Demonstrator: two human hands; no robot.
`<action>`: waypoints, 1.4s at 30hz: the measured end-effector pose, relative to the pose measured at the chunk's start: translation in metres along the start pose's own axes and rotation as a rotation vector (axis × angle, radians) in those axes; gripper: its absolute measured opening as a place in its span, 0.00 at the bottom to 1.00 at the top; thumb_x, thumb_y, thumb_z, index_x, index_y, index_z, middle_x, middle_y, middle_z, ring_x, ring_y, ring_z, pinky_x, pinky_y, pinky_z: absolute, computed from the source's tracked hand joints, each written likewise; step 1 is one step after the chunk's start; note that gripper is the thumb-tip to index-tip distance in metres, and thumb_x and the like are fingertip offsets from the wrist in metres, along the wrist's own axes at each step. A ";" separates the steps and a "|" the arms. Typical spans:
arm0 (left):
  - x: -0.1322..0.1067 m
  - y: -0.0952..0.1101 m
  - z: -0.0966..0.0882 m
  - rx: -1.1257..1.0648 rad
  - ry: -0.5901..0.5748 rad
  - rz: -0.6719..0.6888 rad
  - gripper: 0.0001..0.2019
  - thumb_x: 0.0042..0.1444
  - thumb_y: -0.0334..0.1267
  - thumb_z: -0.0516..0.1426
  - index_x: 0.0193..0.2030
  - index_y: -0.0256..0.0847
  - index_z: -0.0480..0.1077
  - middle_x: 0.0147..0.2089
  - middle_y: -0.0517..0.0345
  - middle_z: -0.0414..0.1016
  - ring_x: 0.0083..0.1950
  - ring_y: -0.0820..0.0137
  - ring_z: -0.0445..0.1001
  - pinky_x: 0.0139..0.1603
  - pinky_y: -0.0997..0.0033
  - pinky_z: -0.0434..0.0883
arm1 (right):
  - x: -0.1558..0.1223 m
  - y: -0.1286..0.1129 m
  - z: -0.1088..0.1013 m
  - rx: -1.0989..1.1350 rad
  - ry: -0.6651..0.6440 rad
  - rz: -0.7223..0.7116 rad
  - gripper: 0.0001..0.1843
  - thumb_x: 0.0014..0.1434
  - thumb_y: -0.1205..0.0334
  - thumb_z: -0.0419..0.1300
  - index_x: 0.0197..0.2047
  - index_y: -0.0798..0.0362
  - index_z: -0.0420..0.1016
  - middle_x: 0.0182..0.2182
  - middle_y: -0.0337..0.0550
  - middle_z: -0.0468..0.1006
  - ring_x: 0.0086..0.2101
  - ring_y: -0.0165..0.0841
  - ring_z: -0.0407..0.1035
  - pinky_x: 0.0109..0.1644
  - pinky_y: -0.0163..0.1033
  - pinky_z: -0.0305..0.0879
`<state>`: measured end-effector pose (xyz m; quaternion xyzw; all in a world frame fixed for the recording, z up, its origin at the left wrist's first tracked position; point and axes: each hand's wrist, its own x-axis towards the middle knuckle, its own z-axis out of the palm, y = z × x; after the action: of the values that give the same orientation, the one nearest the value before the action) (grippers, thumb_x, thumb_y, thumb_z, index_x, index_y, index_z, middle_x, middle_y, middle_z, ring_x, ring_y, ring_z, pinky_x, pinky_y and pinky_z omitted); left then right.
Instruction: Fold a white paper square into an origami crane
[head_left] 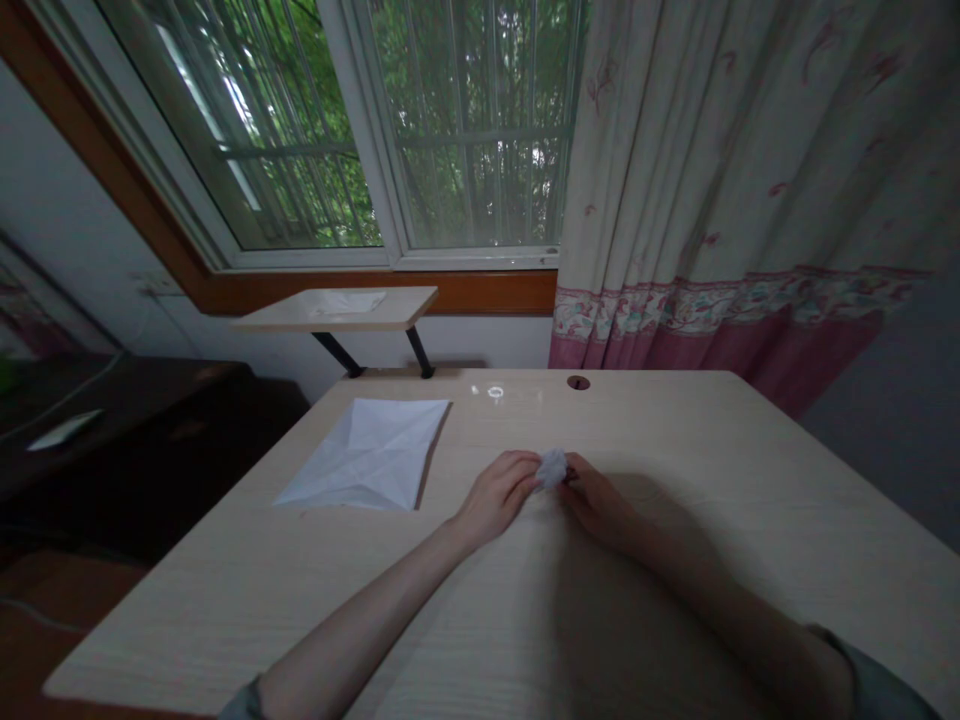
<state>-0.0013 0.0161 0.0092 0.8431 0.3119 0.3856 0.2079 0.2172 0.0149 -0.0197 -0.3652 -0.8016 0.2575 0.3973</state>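
Note:
Between my two hands is a small crumpled white wad (553, 467), which looks like paper or tissue. My left hand (501, 492) is closed on its left side, thumb and fingers pinching the edge. From the other side my right hand (598, 500) grips it with bent fingers, partly in shadow. Both hands are low over the middle of the desk. To their left lies a creased white sheet of paper (375, 455), spread out with fold lines across it.
The pale wooden desk (225, 590) has a round cable hole (578, 383) near its back edge. A raised shelf (277, 312) on black legs stands at the back left, bearing a white paper (351, 302). Behind are a window and a curtain (675, 200). A dark table (210, 385) is at left.

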 end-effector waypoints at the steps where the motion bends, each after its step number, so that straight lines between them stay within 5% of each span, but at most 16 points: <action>1: 0.000 0.000 0.000 0.001 -0.010 -0.007 0.10 0.69 0.37 0.49 0.50 0.41 0.71 0.52 0.49 0.72 0.56 0.64 0.70 0.58 0.61 0.68 | 0.000 -0.001 0.000 -0.004 0.007 0.006 0.12 0.63 0.68 0.50 0.50 0.49 0.63 0.42 0.47 0.75 0.41 0.37 0.71 0.48 0.48 0.71; 12: -0.002 0.003 0.003 -0.145 0.043 -0.184 0.11 0.64 0.35 0.54 0.52 0.39 0.62 0.43 0.54 0.70 0.44 0.67 0.71 0.48 0.67 0.70 | 0.004 -0.007 -0.002 0.063 -0.048 0.074 0.11 0.63 0.68 0.51 0.49 0.50 0.63 0.44 0.48 0.75 0.43 0.37 0.72 0.49 0.45 0.71; 21: 0.000 0.005 0.000 0.007 -0.023 -0.163 0.09 0.69 0.39 0.48 0.45 0.39 0.67 0.41 0.53 0.71 0.43 0.67 0.71 0.45 0.69 0.68 | 0.003 -0.013 -0.004 0.000 -0.066 0.052 0.13 0.62 0.67 0.53 0.51 0.49 0.63 0.42 0.46 0.75 0.39 0.36 0.72 0.45 0.43 0.71; 30: -0.004 0.003 0.006 -0.121 0.066 -0.277 0.08 0.66 0.38 0.52 0.49 0.41 0.59 0.38 0.58 0.71 0.39 0.68 0.74 0.42 0.70 0.70 | 0.002 -0.011 -0.007 -0.114 -0.005 -0.177 0.12 0.68 0.63 0.50 0.53 0.49 0.65 0.45 0.47 0.75 0.45 0.36 0.71 0.51 0.44 0.71; 36: -0.001 0.003 0.003 -0.047 0.089 -0.126 0.04 0.66 0.35 0.51 0.38 0.42 0.62 0.47 0.51 0.68 0.48 0.67 0.70 0.50 0.67 0.69 | 0.003 -0.015 -0.007 -0.102 -0.056 -0.207 0.18 0.68 0.65 0.50 0.60 0.49 0.63 0.52 0.51 0.74 0.50 0.37 0.70 0.57 0.47 0.69; 42: -0.001 0.006 0.000 0.024 0.044 -0.104 0.07 0.68 0.37 0.49 0.44 0.41 0.67 0.43 0.53 0.68 0.46 0.67 0.69 0.48 0.68 0.69 | 0.002 -0.018 -0.007 -0.140 -0.092 -0.160 0.25 0.67 0.65 0.51 0.67 0.45 0.60 0.57 0.49 0.72 0.55 0.41 0.68 0.61 0.52 0.67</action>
<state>0.0011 0.0112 0.0123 0.8195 0.3643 0.3890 0.2105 0.2154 0.0069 -0.0023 -0.3147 -0.8615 0.1852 0.3527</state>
